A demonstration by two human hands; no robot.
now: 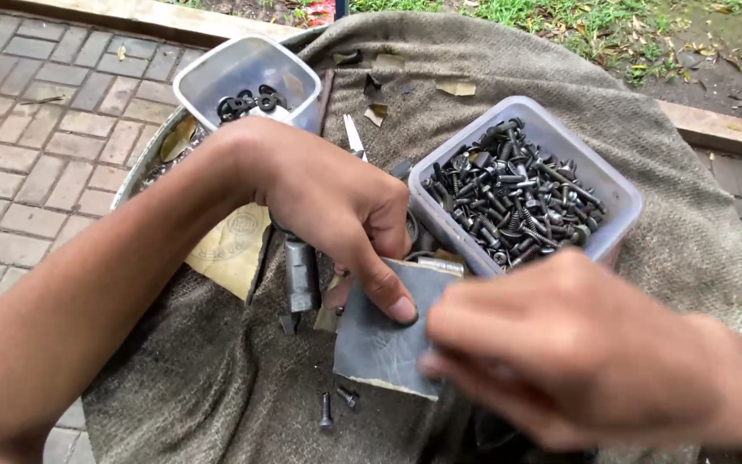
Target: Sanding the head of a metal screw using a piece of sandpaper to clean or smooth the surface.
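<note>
My left hand presses a grey sheet of sandpaper down with the thumb and fingers on its upper edge. My right hand is blurred, fingers closed at the sheet's right edge; whether a small part sits between those fingers is hidden. Both hands work over a brown coarse cloth.
A clear plastic tub of dark screws and bolts stands right of my left hand. A second clear tub with black washers sits at the back left. A metal socket tool, two loose screws, sandpaper scraps and scissors lie on the cloth. Brick paving lies at the left.
</note>
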